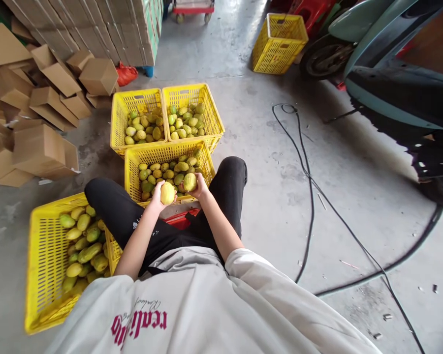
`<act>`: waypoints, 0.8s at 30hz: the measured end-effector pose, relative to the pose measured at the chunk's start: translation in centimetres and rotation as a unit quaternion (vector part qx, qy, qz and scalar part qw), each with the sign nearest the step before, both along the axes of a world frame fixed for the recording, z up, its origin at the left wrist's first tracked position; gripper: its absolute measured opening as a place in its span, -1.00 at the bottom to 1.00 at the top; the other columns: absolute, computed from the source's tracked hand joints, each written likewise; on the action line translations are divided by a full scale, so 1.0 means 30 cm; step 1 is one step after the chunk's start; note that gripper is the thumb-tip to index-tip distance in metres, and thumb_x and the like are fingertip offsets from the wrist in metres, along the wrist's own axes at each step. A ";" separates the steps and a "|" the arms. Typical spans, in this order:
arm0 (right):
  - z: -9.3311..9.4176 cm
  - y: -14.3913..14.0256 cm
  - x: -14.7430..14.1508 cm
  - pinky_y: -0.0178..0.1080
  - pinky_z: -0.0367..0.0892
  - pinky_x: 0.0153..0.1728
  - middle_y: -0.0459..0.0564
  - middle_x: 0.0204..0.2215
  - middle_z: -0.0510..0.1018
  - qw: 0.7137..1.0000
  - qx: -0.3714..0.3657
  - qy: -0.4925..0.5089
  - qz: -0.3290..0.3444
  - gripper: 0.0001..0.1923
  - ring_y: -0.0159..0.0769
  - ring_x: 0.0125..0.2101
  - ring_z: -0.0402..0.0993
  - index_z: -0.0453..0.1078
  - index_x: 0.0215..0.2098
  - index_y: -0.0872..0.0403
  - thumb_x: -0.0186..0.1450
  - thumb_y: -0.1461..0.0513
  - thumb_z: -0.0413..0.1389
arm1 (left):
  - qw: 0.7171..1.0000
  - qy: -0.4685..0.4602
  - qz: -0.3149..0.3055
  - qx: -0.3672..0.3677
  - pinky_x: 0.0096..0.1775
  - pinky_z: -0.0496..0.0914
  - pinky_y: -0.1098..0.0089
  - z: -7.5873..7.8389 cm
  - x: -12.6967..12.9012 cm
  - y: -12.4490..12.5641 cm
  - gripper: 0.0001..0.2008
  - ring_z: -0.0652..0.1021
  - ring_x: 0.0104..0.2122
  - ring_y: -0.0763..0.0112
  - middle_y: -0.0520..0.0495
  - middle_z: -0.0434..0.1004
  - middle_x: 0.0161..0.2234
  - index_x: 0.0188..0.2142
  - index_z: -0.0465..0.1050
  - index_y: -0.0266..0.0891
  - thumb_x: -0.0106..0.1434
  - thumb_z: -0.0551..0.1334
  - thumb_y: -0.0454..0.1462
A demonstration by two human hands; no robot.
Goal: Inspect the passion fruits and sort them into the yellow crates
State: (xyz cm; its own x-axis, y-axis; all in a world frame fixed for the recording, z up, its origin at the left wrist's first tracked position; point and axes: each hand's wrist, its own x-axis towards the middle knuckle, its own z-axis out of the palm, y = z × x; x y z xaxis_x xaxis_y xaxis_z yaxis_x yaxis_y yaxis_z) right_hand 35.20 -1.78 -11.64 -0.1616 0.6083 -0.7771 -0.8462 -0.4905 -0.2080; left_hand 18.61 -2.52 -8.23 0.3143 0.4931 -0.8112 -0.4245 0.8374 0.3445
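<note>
Head view: my left hand and right hand each half-curl round a fruit at the middle crate, probably checking, so gentle grip next.

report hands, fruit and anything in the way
Left hand holds yellow fruit. Right hand holds greener fruit. Nearest front crate between the knees, nothing seen in the way.

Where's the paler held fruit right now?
In the head view, the paler fruit is in the left hand, by the yellow crate between the knees.

Yellow crates, yellow-green fruit
</note>
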 end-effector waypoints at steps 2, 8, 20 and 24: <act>0.002 -0.015 0.014 -0.16 0.50 -0.51 0.02 -0.51 0.46 1.000 0.008 0.001 -0.001 -0.69 -0.23 -0.46 0.47 0.30 -0.24 0.11 0.26 0.06 -0.08 | 1.000 -0.018 0.010 0.007 -0.58 0.41 0.36 -0.004 -0.007 0.004 -0.57 0.49 -0.60 0.31 -0.20 0.46 -0.56 -0.39 0.40 -0.34 0.25 -0.04 -0.04; 0.007 -0.062 0.057 -0.05 0.52 -0.34 0.07 -0.46 0.53 0.992 0.116 0.038 -0.029 -0.68 -0.15 -0.32 0.54 0.33 -0.18 0.14 0.26 0.15 -0.15 | 0.991 -0.085 0.087 0.058 -0.41 0.48 0.25 -0.057 -0.047 0.006 -0.66 0.56 -0.40 0.21 -0.26 0.52 -0.39 -0.26 0.42 -0.35 0.22 -0.02 -0.16; -0.051 -0.060 -0.013 -0.34 0.47 -0.53 -0.02 -0.41 0.56 0.985 0.162 0.057 0.029 -0.73 -0.37 -0.48 0.48 0.34 -0.17 0.08 0.26 0.08 0.03 | 0.975 -0.115 0.104 0.158 -0.61 0.33 0.50 -0.116 -0.054 0.015 -0.72 0.53 -0.49 0.38 -0.14 0.50 -0.37 -0.22 0.40 -0.30 0.25 0.14 -0.11; -0.066 -0.063 -0.026 -0.25 0.51 -0.44 0.02 -0.36 0.58 0.984 0.169 0.033 0.043 -0.74 -0.29 -0.41 0.52 0.34 -0.20 0.09 0.24 0.09 0.05 | 0.971 -0.146 0.111 0.153 -0.41 0.47 0.30 -0.108 -0.047 0.004 -0.66 0.58 -0.36 0.23 -0.21 0.53 -0.28 -0.12 0.40 -0.29 0.28 0.01 -0.14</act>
State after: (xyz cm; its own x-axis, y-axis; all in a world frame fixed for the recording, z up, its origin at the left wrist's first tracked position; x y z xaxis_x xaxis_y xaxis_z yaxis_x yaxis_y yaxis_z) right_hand 34.43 -3.67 -13.62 -0.2677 0.8118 -0.5190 -0.8220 -0.4734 -0.3165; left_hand 17.18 -2.40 -11.48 0.3668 0.7796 -0.5076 -0.7004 0.5906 0.4009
